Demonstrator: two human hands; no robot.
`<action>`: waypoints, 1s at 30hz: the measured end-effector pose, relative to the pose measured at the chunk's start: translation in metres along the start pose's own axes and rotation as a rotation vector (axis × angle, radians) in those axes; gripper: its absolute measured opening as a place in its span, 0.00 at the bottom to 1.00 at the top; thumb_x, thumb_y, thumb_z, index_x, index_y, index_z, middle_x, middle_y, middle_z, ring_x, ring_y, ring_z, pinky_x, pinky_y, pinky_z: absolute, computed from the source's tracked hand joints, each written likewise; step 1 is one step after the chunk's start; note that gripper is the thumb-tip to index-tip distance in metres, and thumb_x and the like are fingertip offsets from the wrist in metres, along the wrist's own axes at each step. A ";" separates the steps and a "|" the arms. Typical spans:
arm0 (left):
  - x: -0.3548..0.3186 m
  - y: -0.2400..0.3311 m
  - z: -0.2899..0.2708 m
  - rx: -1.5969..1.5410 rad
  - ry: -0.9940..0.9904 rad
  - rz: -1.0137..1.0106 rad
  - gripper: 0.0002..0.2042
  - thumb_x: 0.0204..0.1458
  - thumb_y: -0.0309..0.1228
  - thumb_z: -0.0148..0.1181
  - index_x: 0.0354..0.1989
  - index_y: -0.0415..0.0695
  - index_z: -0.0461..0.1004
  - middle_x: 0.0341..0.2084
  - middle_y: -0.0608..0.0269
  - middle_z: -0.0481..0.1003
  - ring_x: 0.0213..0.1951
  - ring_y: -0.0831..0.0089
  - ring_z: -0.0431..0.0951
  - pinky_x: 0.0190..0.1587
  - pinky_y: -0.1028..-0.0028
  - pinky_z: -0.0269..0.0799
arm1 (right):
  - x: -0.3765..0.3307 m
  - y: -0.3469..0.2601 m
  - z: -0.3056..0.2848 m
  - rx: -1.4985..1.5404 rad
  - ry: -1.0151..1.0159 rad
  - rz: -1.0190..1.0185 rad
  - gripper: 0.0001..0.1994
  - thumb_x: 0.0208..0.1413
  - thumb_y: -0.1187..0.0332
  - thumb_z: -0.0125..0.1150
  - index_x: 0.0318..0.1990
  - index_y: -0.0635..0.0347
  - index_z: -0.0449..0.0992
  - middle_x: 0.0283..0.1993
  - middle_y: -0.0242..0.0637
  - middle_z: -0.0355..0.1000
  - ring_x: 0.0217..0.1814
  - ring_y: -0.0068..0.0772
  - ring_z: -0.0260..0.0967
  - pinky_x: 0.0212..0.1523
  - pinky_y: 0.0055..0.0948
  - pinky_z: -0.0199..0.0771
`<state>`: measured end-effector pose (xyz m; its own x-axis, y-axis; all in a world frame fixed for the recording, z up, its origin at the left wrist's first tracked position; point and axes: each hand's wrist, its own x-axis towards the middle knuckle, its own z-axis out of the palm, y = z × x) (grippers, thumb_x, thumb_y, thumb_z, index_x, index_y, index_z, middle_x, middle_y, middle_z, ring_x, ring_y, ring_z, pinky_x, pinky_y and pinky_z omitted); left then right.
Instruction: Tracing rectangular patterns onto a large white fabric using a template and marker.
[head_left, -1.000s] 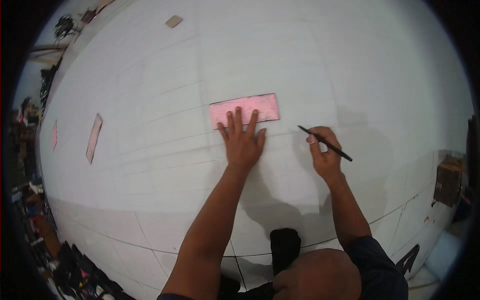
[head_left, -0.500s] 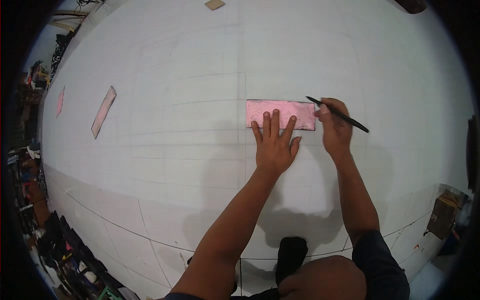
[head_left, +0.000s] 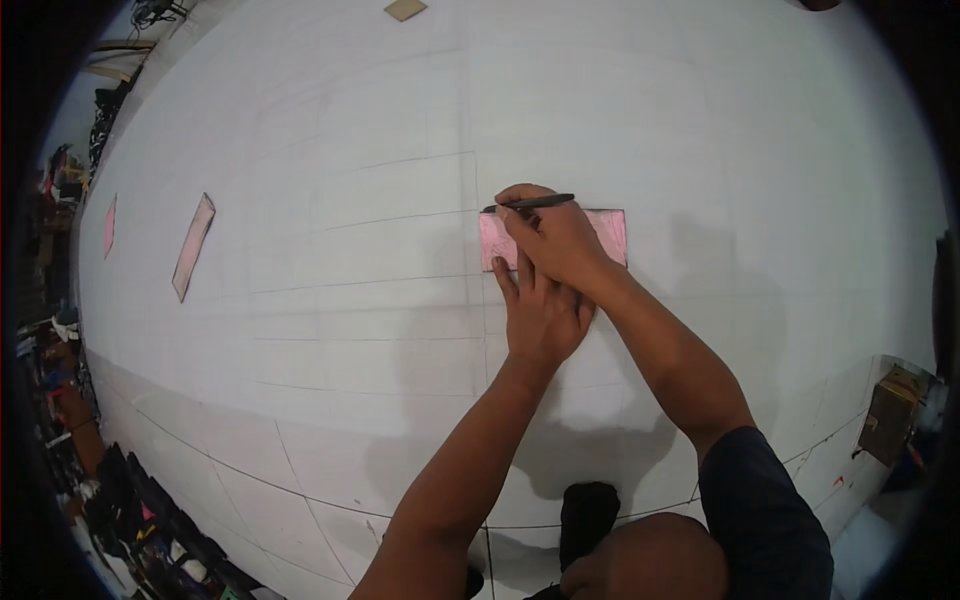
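Since a moment ago my right hand [head_left: 555, 240] has crossed leftward over my left hand [head_left: 540, 315], and the pen [head_left: 530, 203] that pointed out to the right now lies almost level with its tip at the upper left corner of the pink rectangular template [head_left: 610, 235]. My left hand has stayed flat, palm down, fingers spread, pressing the template against the white board surface [head_left: 300, 150].

My right hand covers the middle of the template, so only its left end and its right end show; I cannot see where my left fingertips end under my right hand. The pen is pinched in my closed right fingers, though the exact fingers on it are hidden by my knuckles. Whether the tip touches the board or the template's edge is too small to tell.

The template is a flat, pale pink strip, long side running left to right, lying near the middle of the board just right of a faint vertical pencil line [head_left: 472, 240]. Two similar pink strips [head_left: 192, 247] lie well apart at the far left, bent by the lens. A small tan piece [head_left: 405, 9] sits at the top edge.
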<state>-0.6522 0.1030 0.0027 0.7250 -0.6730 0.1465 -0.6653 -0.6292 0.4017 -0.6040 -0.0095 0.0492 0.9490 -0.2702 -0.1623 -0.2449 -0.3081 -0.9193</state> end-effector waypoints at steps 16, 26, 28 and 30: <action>0.005 0.004 0.000 0.062 0.005 0.008 0.28 0.59 0.45 0.59 0.69 0.57 0.67 0.70 0.40 0.56 0.70 0.36 0.54 0.67 0.31 0.42 | -0.047 0.046 -0.101 -0.128 0.269 0.161 0.13 0.64 0.63 0.56 0.47 0.65 0.75 0.33 0.41 0.78 0.31 0.31 0.75 0.35 0.31 0.74; 0.005 0.004 -0.003 0.107 -0.031 0.021 0.27 0.60 0.45 0.57 0.69 0.57 0.66 0.70 0.40 0.55 0.71 0.36 0.52 0.67 0.31 0.42 | -0.059 0.066 -0.091 -0.002 0.449 0.072 0.11 0.63 0.66 0.56 0.46 0.65 0.74 0.33 0.46 0.77 0.31 0.38 0.75 0.35 0.35 0.74; 0.005 0.004 -0.003 0.109 -0.042 0.017 0.27 0.60 0.45 0.57 0.69 0.58 0.66 0.70 0.40 0.55 0.71 0.36 0.51 0.67 0.31 0.41 | -0.061 0.057 -0.092 -0.065 0.435 0.080 0.10 0.63 0.67 0.56 0.45 0.65 0.74 0.34 0.45 0.77 0.32 0.40 0.76 0.35 0.36 0.74; 0.004 0.003 -0.004 0.111 -0.051 0.012 0.27 0.60 0.45 0.57 0.69 0.58 0.66 0.70 0.40 0.54 0.71 0.36 0.51 0.67 0.31 0.41 | -0.063 0.053 -0.090 -0.128 0.421 0.087 0.09 0.63 0.68 0.55 0.45 0.64 0.74 0.36 0.45 0.76 0.33 0.42 0.76 0.35 0.36 0.75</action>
<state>-0.6507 0.0995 0.0082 0.7085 -0.6981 0.1033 -0.6918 -0.6581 0.2972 -0.6945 -0.0906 0.0429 0.7671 -0.6393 -0.0523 -0.3678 -0.3716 -0.8524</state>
